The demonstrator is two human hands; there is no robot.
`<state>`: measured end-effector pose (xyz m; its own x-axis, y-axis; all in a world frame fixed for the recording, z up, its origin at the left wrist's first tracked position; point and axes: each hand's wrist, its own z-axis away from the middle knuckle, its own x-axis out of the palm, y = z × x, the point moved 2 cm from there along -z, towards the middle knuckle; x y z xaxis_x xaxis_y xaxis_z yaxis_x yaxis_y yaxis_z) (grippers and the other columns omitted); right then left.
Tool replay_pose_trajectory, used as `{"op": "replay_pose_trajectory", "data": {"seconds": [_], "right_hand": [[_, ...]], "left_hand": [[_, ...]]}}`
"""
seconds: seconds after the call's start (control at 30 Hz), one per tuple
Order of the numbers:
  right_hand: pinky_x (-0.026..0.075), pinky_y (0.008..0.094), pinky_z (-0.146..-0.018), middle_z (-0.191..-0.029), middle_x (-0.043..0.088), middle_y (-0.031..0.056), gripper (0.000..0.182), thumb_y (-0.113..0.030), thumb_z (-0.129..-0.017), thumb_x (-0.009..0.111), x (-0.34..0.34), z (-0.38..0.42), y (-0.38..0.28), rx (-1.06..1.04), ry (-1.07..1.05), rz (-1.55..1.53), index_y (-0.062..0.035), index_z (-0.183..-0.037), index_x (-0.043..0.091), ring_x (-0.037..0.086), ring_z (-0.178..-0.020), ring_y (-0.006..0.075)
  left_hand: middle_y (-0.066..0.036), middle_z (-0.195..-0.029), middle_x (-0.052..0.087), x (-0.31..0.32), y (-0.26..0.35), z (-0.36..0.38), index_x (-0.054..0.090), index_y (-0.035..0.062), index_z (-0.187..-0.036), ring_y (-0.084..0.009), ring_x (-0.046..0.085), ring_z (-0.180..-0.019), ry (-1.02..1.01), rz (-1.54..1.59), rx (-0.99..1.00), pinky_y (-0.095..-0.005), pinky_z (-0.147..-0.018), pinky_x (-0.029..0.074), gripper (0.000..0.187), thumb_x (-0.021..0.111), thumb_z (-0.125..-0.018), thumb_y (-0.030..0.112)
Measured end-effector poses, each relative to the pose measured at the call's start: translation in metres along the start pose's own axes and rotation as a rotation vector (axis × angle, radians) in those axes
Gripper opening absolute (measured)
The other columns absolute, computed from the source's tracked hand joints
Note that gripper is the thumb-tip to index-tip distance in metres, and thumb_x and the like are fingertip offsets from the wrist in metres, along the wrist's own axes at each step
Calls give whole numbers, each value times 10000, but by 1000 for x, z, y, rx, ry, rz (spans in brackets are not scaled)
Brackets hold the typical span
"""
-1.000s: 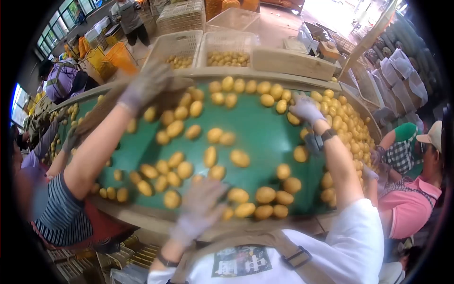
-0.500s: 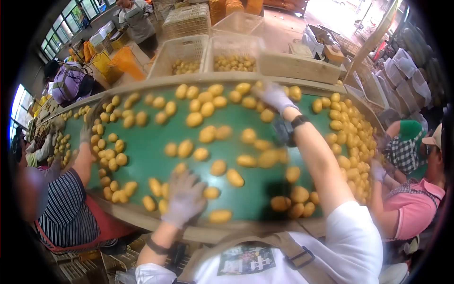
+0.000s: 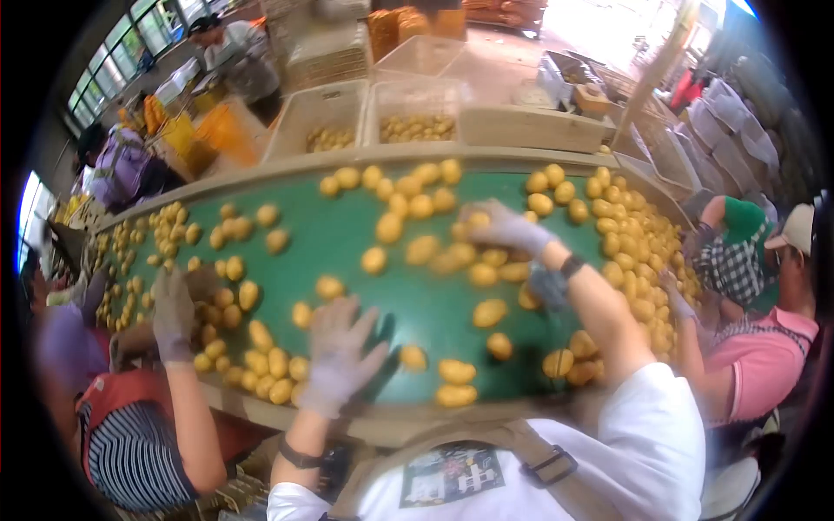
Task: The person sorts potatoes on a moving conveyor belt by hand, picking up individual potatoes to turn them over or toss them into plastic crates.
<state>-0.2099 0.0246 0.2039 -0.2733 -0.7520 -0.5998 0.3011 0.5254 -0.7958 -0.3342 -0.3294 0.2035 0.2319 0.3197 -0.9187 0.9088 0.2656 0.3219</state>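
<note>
Both my hands wear pale gloves over a green belt [image 3: 300, 204] strewn with yellow potatoes. My left hand [image 3: 339, 356] is open near the front edge, fingers spread above the belt. A loose potato [image 3: 413, 358] lies to its right, and a cluster of potatoes [image 3: 269, 365] sits to its left. Farther out, my right hand [image 3: 508, 227] reaches over a group of potatoes, its fingertips at a potato [image 3: 477, 219]. Motion blur hides whether the fingers grip it. Potatoes below that hand are smeared too.
A dense heap of potatoes [image 3: 643, 252] covers the belt's right end. Beyond the far rail stand crates [image 3: 317, 104] partly filled with potatoes. At left, a co-worker's gloved hand [image 3: 174, 317] is over potatoes; at right, another co-worker's gloved hand [image 3: 676, 295] touches the heap.
My right hand has come nearer and slightly left from the far rail. My left hand's fingers now spread clearly. Potatoes have shifted, and the left co-worker's hand has moved closer.
</note>
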Motion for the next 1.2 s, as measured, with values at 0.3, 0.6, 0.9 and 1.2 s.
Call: {"op": "replay_pose_trajectory", "data": {"seconds": [0.3, 0.6, 0.9, 1.2], "right_hand": [[480, 457, -1023, -1137, 657, 176, 327, -207, -821, 779, -65, 120, 5, -296, 884, 311, -139, -1132, 704, 612, -1171, 341], [537, 337, -870, -1191, 717, 150, 353, 42, -848, 739, -205, 201, -66, -785, 1414, 611, 0, -1194, 679, 683, -961, 237], [535, 337, -892, -1112, 700, 103, 495, -216, -885, 781, -154, 242, 0, 72, 694, 656, -85, -1344, 648, 670, -1057, 204], [526, 439, -858, -1055, 647, 97, 346, -271, -856, 702, 11, 303, -6, 396, -237, 948, -145, -1177, 676, 666, -969, 332]], "left_hand": [[-233, -1405, 526, 27, 61, -76, 616, 125, -1357, -456, 467, -1323, -167, 38, 370, -582, -1139, 340, 610, 759, -796, 317], [-195, -1314, 577, 44, 73, -78, 563, 121, -1405, -414, 528, -1218, -330, 92, 343, -535, -1043, 405, 681, 757, -786, 328], [-157, -1325, 600, 31, 22, -29, 602, 99, -1365, -410, 485, -1322, -316, -142, 192, -615, -1175, 272, 611, 725, -792, 274], [-197, -1374, 558, 27, 88, -33, 639, 109, -1325, -441, 490, -1297, -250, 189, 447, -569, -1094, 375, 588, 749, -773, 281]]}}
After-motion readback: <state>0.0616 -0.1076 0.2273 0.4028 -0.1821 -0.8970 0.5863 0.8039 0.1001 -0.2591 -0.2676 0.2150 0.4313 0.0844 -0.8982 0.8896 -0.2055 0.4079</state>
